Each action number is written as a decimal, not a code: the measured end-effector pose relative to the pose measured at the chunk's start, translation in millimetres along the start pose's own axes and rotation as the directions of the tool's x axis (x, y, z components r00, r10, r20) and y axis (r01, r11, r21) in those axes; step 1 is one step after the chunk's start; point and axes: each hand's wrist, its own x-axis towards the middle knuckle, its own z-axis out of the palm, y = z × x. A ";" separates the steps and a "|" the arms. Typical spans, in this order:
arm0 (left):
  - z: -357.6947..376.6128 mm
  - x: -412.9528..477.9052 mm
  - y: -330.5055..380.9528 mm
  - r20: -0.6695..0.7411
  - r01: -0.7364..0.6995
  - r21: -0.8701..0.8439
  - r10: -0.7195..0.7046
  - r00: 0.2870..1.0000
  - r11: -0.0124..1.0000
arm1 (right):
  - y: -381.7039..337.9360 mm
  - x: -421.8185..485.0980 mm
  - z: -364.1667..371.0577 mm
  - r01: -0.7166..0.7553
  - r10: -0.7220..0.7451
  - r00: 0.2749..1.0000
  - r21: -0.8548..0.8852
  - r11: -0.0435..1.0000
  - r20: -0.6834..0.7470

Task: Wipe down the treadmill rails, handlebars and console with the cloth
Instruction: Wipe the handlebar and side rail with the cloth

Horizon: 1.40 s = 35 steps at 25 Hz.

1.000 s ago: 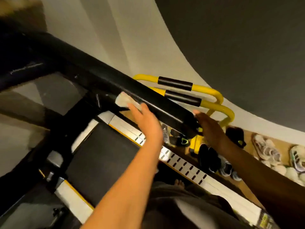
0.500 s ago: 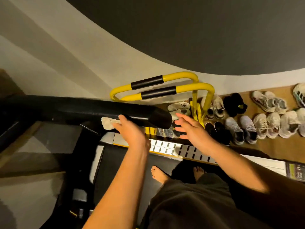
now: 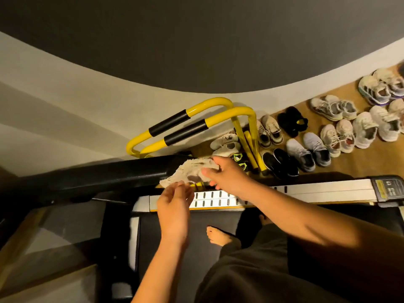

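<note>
A pale, stained cloth [image 3: 190, 171] hangs in the air just past the free end of the treadmill's black padded handlebar [image 3: 105, 178]. My right hand [image 3: 227, 176] grips the cloth's far right part with thumb and fingers. My left hand [image 3: 175, 206] pinches the cloth's near lower edge with its fingertips. Below the hands runs the silver side rail [image 3: 306, 191] with dark slots, and the black belt [image 3: 192, 237] lies under my bare foot [image 3: 218, 236]. The console is out of view.
Yellow parallel bars [image 3: 196, 125] with black grips stand against the wall beyond the handlebar. Several pairs of shoes [image 3: 317, 136] line the wooden floor to the right. A grey wall rises behind. The treadmill's end cap [image 3: 388, 189] sits at far right.
The cloth has come off the handlebar's side and now sits past its end. My right hand, open before, has taken hold of it. The left hand slid right and down.
</note>
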 end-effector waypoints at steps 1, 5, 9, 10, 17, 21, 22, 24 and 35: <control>-6.2 -1.4 1.1 0.013 -0.141 0.270 0.143 0.990 0.953 | -4.1 5.8 -1.0 -0.003 0.003 1.000 0.024 1.000 -0.027; -19.2 2.4 -4.1 0.411 -0.588 0.791 0.566 0.715 0.168 | -10.1 28.1 15.1 -0.041 0.047 0.989 0.047 0.998 -0.137; -19.0 24.5 0.7 0.676 -0.522 0.737 0.481 0.559 -0.430 | -2.2 30.2 29.6 -0.035 0.020 0.930 -0.035 0.999 -0.368; -16.5 29.1 2.5 0.689 -0.490 0.723 0.449 0.569 -0.488 | 3.1 29.9 29.0 0.008 -0.073 0.898 -0.149 0.989 -0.434; -5.5 42.7 29.2 0.704 -0.488 0.706 0.437 0.560 -0.512 | 18.4 12.0 46.5 0.159 -0.202 0.965 -0.242 0.957 -0.169; -63.3 58.5 42.0 0.446 -0.451 0.885 0.498 0.744 -0.118 | -33.9 27.9 69.0 0.464 -0.507 0.862 -0.408 0.786 0.002; -72.9 63.0 40.7 0.413 -0.437 0.898 0.452 0.790 -0.057 | -36.7 29.1 70.5 0.501 -0.541 0.840 -0.441 0.744 0.043; -79.2 68.8 36.2 0.413 -0.440 0.897 0.424 0.806 -0.037 | -20.0 29.1 63.8 0.481 -0.533 0.845 -0.511 0.712 0.053; -79.3 74.0 33.3 0.462 -0.513 0.858 0.397 0.793 0.026 | -22.5 33.6 52.4 0.313 -0.334 0.941 -0.524 0.792 0.058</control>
